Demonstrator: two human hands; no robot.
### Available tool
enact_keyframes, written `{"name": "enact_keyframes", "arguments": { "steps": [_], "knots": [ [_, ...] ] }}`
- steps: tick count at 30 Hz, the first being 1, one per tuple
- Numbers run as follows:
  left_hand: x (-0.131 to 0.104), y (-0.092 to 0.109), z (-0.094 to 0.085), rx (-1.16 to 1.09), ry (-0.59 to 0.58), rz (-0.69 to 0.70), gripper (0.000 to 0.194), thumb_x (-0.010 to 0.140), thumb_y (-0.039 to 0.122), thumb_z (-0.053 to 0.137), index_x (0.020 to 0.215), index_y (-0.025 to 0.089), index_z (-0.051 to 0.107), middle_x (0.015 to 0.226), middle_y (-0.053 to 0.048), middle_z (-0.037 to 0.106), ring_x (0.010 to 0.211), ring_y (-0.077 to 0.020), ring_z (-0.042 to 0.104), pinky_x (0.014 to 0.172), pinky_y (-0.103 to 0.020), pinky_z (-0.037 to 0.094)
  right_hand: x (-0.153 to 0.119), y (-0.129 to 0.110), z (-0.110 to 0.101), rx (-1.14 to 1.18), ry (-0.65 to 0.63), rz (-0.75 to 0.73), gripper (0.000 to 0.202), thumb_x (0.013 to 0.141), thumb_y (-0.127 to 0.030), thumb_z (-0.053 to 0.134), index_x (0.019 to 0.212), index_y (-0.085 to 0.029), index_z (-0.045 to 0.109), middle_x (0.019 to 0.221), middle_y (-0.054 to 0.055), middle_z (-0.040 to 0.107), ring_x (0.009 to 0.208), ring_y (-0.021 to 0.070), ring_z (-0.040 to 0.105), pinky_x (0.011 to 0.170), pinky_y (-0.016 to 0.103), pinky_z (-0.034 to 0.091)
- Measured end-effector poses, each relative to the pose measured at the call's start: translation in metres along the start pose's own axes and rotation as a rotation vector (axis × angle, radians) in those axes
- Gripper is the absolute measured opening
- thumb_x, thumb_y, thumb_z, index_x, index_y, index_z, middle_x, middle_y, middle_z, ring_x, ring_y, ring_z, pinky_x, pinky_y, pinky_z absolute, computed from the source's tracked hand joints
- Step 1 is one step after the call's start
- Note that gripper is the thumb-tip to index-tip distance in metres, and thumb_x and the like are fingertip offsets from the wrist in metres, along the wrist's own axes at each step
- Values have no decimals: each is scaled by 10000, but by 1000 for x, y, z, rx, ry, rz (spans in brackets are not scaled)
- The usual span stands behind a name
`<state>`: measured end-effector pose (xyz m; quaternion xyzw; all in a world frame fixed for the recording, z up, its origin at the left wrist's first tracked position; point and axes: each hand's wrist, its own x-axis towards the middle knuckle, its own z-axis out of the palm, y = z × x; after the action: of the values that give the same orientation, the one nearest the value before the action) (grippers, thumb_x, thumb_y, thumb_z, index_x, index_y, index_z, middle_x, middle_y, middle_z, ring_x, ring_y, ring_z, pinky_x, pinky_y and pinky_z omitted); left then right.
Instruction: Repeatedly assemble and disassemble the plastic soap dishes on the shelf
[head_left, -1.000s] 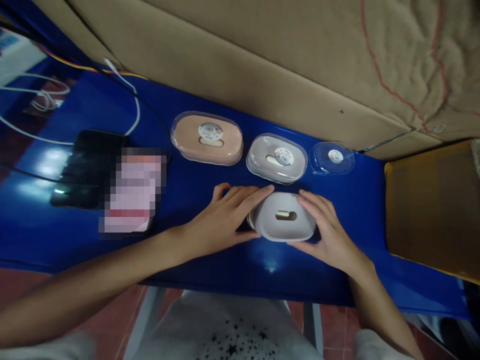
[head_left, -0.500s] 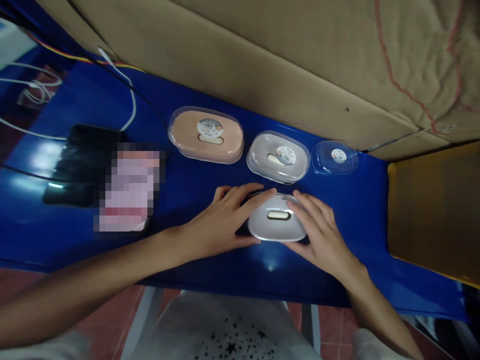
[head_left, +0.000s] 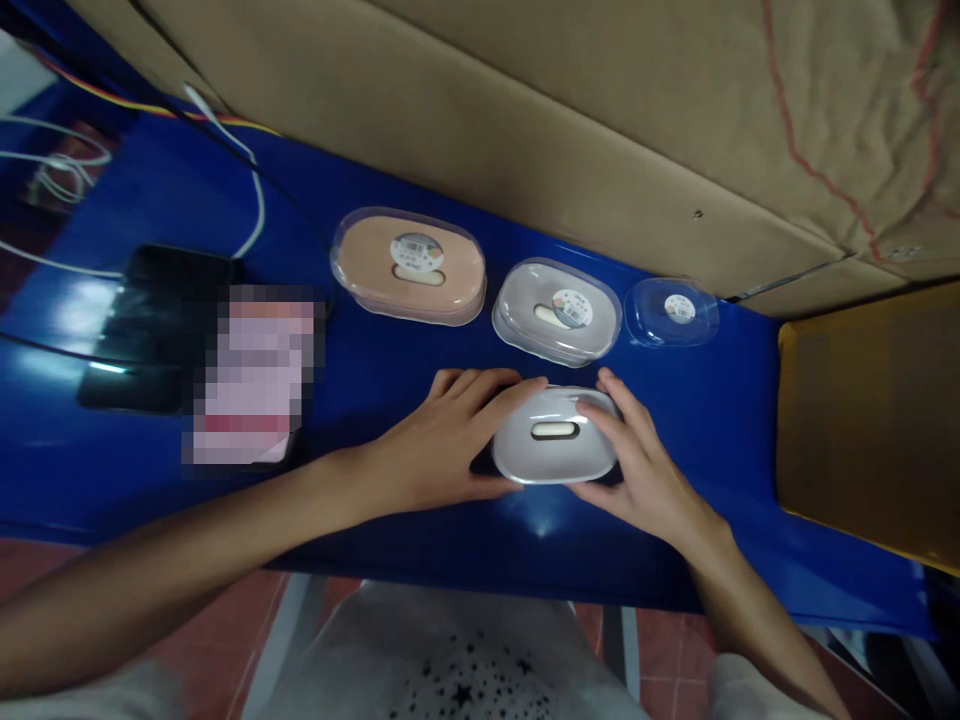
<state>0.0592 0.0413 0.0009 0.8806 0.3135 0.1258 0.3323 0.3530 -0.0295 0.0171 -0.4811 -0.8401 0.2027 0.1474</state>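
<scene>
A pale grey-white oval box (head_left: 555, 462) with a cream bar set in a slot on its top rests on the blue table near me. My left hand (head_left: 446, 440) is closed around its left end, thumb along the near side and fingers at the far side. Its right end is held by my right hand (head_left: 646, 468), with the index finger lying over the top and the thumb at the near edge. Beyond the hands stand a similar white box (head_left: 521, 305) under a clear cover with a round label, and a peach box (head_left: 360, 262) covered the same way. A loose clear cover (head_left: 641, 315) lies to their right.
A phone (head_left: 255, 385) with a blurred screen and a black device (head_left: 161, 300) lie on the left, with white and black cables about them. Brown cardboard (head_left: 540, 150) walls off the table's far side. A yellow-brown box (head_left: 870, 420) stands at the right.
The fingers of my right hand have spread slightly, and the index finger has shifted a little on the box top. My left hand keeps its grip. The view has moved slightly.
</scene>
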Motion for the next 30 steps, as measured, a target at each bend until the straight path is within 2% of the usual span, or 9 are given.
{"name": "enact_keyframes", "arguments": {
  "steps": [10,15,18,20,21,24,27,28,30],
  "knots": [
    [1,0,-2,-52,-36,1,1038,718,439,936,1567,248,369,1487,-151,569,1315,-367,566,1139,-534,399,-2,3,5,116,4,-53,909,965,-275,787,1705,-341,264,1766,172,343,1632,378,372,1234,665,488],
    [-3,-1,0,22,-24,13,1079,742,481,934,1605,226,339,1532,-180,525,1392,-397,510,1173,-561,367,3,2,5,133,-34,-41,868,993,-321,761,1703,-308,262,1757,188,350,1642,349,356,1255,650,463],
    [-5,-2,-1,55,-21,25,1082,763,483,933,1630,223,340,1570,-189,494,1414,-412,491,1185,-573,359,4,7,0,128,-69,-48,931,967,-533,765,1715,-306,260,1752,186,370,1638,376,354,1256,656,448],
    [-6,-2,-2,64,-30,33,1103,768,477,939,1649,229,324,1575,-185,495,1416,-413,490,1186,-571,362,3,16,-6,140,-12,-52,945,955,-709,678,1713,-302,289,1726,178,424,1605,392,408,1249,650,448],
    [-6,-2,-3,67,-37,38,1116,774,472,940,1661,234,306,1576,-182,499,1418,-411,489,1186,-566,364,2,22,-8,128,49,-34,903,980,-733,616,1710,-302,305,1714,170,447,1591,389,430,1254,643,437],
    [-7,-1,-4,73,-50,47,1142,796,451,936,1687,243,252,1585,-180,506,1431,-407,484,1182,-553,364,5,46,-14,-45,205,102,731,1084,-567,526,1720,-303,283,1754,153,394,1627,378,369,1298,655,333],
    [-6,0,-3,78,-52,51,1093,844,418,903,1694,249,237,1583,-176,520,1421,-394,500,1168,-536,366,11,68,-15,-265,198,227,795,1082,-508,553,1748,-279,185,1809,177,269,1677,424,223,1297,743,205],
    [-6,0,-3,82,-47,46,1065,861,411,890,1692,254,244,1584,-173,522,1419,-390,503,1164,-529,366,13,72,-15,-307,191,250,812,1078,-521,557,1750,-273,174,1808,185,269,1676,436,217,1288,758,191],
    [-5,0,-4,92,-36,31,1014,884,400,872,1686,266,266,1591,-164,524,1421,-383,507,1165,-518,361,13,73,-17,-339,181,245,768,1078,-506,565,1737,-297,229,1774,172,361,1643,427,309,1276,727,237]
  ]
}}
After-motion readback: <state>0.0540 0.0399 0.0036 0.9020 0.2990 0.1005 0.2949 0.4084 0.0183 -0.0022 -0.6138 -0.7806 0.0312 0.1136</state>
